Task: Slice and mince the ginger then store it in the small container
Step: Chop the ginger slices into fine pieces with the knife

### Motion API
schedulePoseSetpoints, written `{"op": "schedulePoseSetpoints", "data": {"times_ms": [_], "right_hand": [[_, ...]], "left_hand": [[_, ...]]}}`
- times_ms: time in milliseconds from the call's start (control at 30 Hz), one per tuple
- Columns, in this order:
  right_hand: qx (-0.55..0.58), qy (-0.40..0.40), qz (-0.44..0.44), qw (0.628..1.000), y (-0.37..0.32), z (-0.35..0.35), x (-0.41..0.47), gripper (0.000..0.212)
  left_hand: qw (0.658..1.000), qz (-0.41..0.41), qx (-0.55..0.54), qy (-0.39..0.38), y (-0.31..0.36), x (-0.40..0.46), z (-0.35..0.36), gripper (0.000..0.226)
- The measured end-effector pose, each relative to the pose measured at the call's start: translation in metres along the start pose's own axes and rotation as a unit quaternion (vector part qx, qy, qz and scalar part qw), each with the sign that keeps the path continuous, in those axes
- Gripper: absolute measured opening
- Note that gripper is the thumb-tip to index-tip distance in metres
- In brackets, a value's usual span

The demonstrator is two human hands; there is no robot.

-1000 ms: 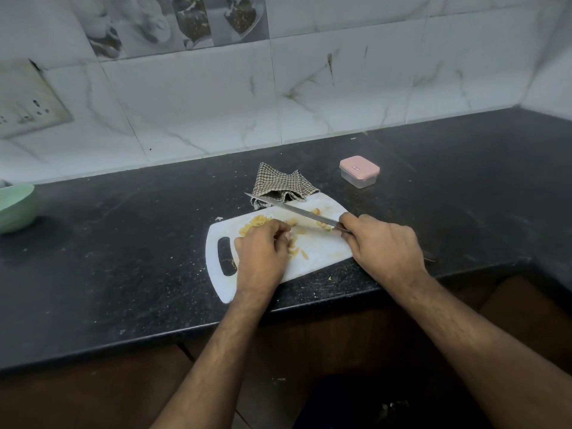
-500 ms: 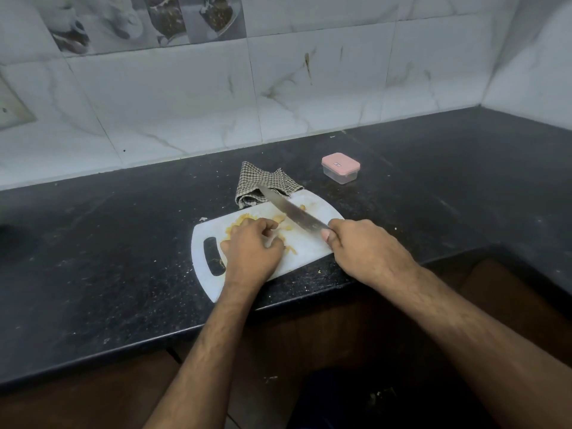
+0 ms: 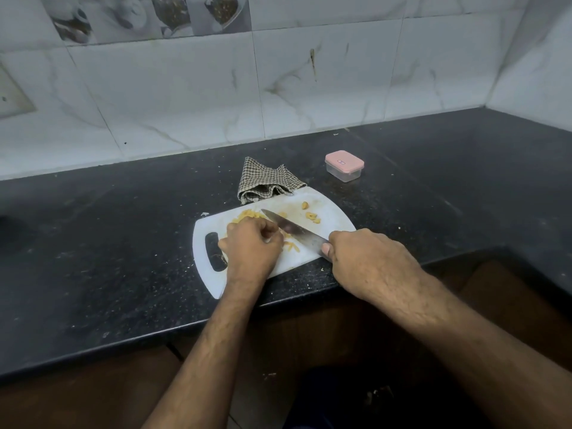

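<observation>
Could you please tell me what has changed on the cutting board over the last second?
The knife, gripped in the right hand, came down from above the board onto the ginger beside the left hand. The left hand kept holding the ginger; cloth and closed container stayed put.

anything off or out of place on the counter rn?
Minor: the white plastic cutting board sits skewed, its near corner overhanging the black stone counter edge, its far edge against the crumpled checked cloth. A few ginger bits lie apart from the pile. The small pink-lidded container is closed.
</observation>
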State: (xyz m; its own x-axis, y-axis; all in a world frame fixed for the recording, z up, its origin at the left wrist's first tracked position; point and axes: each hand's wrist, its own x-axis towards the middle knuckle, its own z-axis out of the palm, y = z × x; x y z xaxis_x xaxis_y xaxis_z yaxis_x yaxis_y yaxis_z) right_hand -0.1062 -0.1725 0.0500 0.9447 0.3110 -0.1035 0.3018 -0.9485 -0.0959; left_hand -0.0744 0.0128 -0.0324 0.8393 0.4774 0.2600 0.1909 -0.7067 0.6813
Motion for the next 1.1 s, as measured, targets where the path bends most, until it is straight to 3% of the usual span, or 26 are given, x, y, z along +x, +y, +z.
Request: {"op": "schedulePoseSetpoints", "data": {"times_ms": [200, 500, 1100], "right_hand": [[-0.005, -0.015, 0.005, 1.000, 0.0019, -0.0043, -0.0022, 0.032], [0.001, -0.013, 0.007, 1.000, 0.0036, -0.0058, -0.0047, 0.031], [-0.016, -0.021, -0.012, 1.000, 0.0048, -0.0072, -0.0079, 0.030]], "left_hand": [[1.000, 0.001, -0.001, -0.006, -0.0006, 0.0027, 0.0023, 0.028], [1.000, 0.004, -0.006, -0.004, -0.0001, 0.0011, 0.0021, 0.019], [1.000, 0.004, -0.011, -0.002, -0.0004, 0.0019, 0.0045, 0.023]]}}
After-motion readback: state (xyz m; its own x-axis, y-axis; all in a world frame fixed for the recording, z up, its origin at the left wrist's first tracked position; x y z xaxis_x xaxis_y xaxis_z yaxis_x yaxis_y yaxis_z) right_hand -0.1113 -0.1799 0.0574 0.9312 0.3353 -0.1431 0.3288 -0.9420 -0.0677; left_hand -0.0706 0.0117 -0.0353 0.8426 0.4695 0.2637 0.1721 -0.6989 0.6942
